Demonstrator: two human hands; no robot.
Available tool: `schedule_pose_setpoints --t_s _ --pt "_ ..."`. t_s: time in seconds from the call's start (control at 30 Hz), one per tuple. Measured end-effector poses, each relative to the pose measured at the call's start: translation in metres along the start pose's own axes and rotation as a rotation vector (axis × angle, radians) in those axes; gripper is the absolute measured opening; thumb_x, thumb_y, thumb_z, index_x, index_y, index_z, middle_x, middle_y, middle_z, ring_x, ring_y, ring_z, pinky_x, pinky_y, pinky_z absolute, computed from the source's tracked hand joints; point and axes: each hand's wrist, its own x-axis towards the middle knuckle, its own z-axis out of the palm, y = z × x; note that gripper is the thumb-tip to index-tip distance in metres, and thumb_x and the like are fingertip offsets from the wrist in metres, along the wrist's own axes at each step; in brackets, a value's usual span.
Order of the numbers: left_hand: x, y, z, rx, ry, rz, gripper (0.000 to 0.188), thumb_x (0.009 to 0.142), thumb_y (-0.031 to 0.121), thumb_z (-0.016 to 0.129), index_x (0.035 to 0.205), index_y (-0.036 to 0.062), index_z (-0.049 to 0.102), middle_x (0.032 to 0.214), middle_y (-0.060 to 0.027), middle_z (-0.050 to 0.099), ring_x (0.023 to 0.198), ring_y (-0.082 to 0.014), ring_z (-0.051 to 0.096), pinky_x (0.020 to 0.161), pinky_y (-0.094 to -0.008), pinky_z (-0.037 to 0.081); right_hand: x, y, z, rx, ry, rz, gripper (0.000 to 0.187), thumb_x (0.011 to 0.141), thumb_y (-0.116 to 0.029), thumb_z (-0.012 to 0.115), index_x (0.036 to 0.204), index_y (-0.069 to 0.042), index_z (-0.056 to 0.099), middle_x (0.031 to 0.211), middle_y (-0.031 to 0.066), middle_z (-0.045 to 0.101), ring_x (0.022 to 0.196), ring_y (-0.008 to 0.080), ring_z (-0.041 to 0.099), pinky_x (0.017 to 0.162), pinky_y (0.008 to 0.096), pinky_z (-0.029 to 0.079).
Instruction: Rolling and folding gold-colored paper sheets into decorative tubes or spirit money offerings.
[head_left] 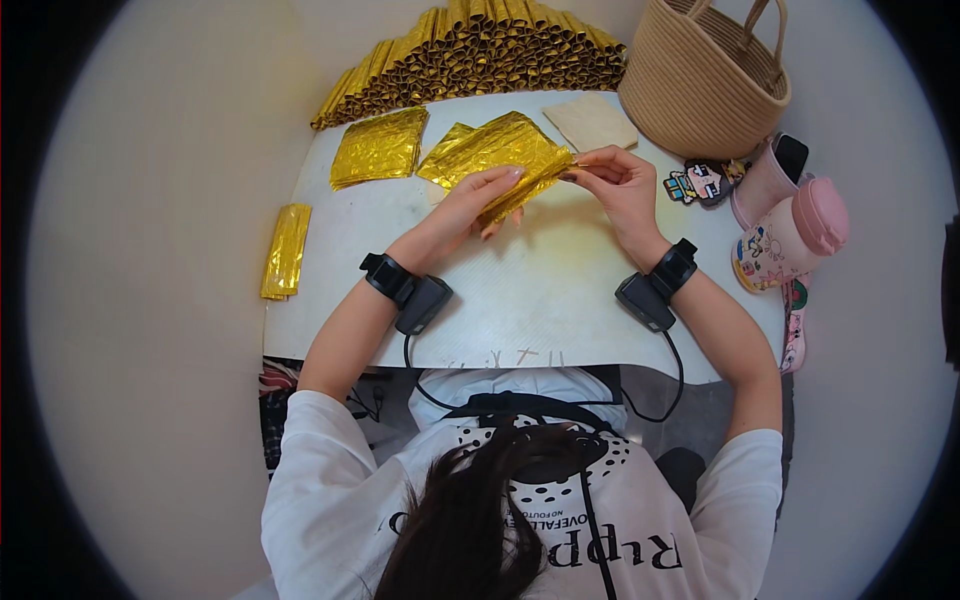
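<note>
A gold foil sheet (pixel 532 192) is held up slantwise over the table, gathered into a narrow band; whether it is rolled or folded I cannot tell. My left hand (pixel 478 203) is closed on its lower left part, thumb on top and fingers underneath. At the upper right end, my right hand (pixel 622 188) pinches the foil between thumb and fingertips. Just behind lie loose gold sheets (pixel 490 143), partly covered by the held one. A neat stack of gold foil sheets (pixel 378 150) sits to their left.
A large pile of gold foil tubes (pixel 480 62) lines the back. Narrow gold strips (pixel 286 252) lie at the white table's (pixel 520 310) left edge. Rightward are a beige pad (pixel 592 122), woven basket (pixel 690 75), cartoon figure (pixel 698 183), pink cup (pixel 762 186) with a phone, and pink bottle (pixel 785 240).
</note>
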Motion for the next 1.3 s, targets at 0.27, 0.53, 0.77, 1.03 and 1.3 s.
schedule_pose_setpoints --t_s 0.27,0.53,0.77,1.03,1.3 --pt "-0.007 0.002 0.017 0.141 -0.108 0.069 0.034 0.100 0.034 0.045 0.115 0.0039 0.052 0.077 -0.0001 0.056 0.052 -0.0080 0.055 0.049 -0.0186 0.046 -0.004 -0.010 0.006 -0.085 -0.080 0.070 0.007 0.080 0.002 0.069 0.085 -0.001 0.064 0.084 0.0080 0.070 0.077 0.0102 0.066 0.072 0.0217 0.052" --pt "-0.007 0.001 0.016 0.173 -0.111 0.174 0.032 0.099 0.031 0.047 0.114 0.0027 0.053 0.075 0.0000 0.054 0.055 -0.0080 0.058 0.051 -0.0193 0.047 -0.004 -0.008 0.005 -0.140 -0.130 0.095 0.006 0.080 0.002 0.069 0.084 0.000 0.064 0.083 0.0079 0.070 0.077 0.0105 0.066 0.072 0.0218 0.052" --pt "-0.014 0.009 0.015 0.005 -0.162 0.049 0.040 0.101 0.033 0.039 0.123 0.0009 0.050 0.095 -0.0108 0.065 0.063 -0.0132 0.063 0.058 -0.0249 0.053 -0.003 -0.003 0.003 -0.079 -0.174 0.090 0.008 0.082 0.002 0.067 0.090 0.001 0.066 0.083 0.0072 0.069 0.075 0.0102 0.065 0.071 0.0218 0.052" --pt "-0.008 0.003 0.006 0.076 -0.274 0.113 0.046 0.101 0.036 0.039 0.129 0.0002 0.047 0.104 -0.0116 0.066 0.073 -0.0120 0.064 0.065 -0.0254 0.055 -0.002 0.001 0.001 -0.108 -0.120 0.144 0.011 0.087 -0.006 0.064 0.092 0.001 0.070 0.081 0.0063 0.069 0.071 0.0096 0.062 0.068 0.0228 0.052" --pt "-0.009 0.004 0.005 0.128 -0.285 0.103 0.045 0.102 0.035 0.037 0.130 0.0017 0.047 0.110 -0.0110 0.064 0.075 -0.0126 0.064 0.068 -0.0254 0.054 -0.001 0.002 0.001 -0.083 -0.123 0.174 0.012 0.088 -0.008 0.064 0.092 0.002 0.070 0.080 0.0059 0.068 0.070 0.0093 0.062 0.067 0.0219 0.051"
